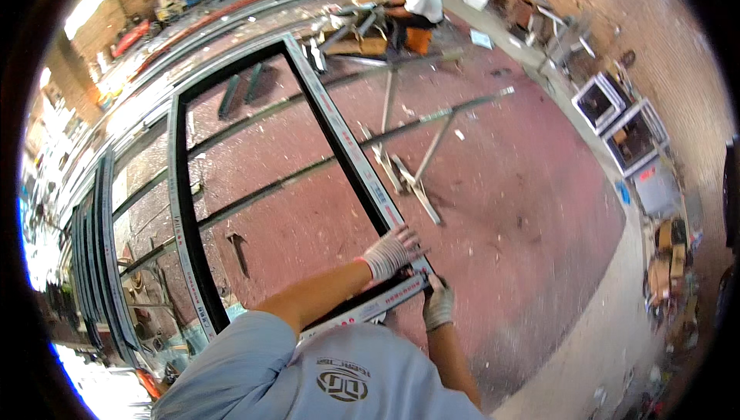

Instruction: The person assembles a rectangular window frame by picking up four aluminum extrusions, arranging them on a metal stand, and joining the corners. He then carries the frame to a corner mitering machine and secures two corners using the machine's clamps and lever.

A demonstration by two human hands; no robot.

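A large rectangular window or door frame, dark inside and covered with pale printed film on its faces, rests on long support rails in front of me. My left hand, in a striped white glove, lies over the right-hand side bar close to the near right corner, with its fingers curled across the bar. Just outside that corner, my right hand grips the end of the frame, its gloved thumb up against the edge. The undersides of both hands' grips are hidden.
Two support rails stick out past the frame's right side on slanted legs. A hammer-like tool lies below the frame. Several dark profiles stand at left. A co-worker sits at the back. White-framed windows lean at right.
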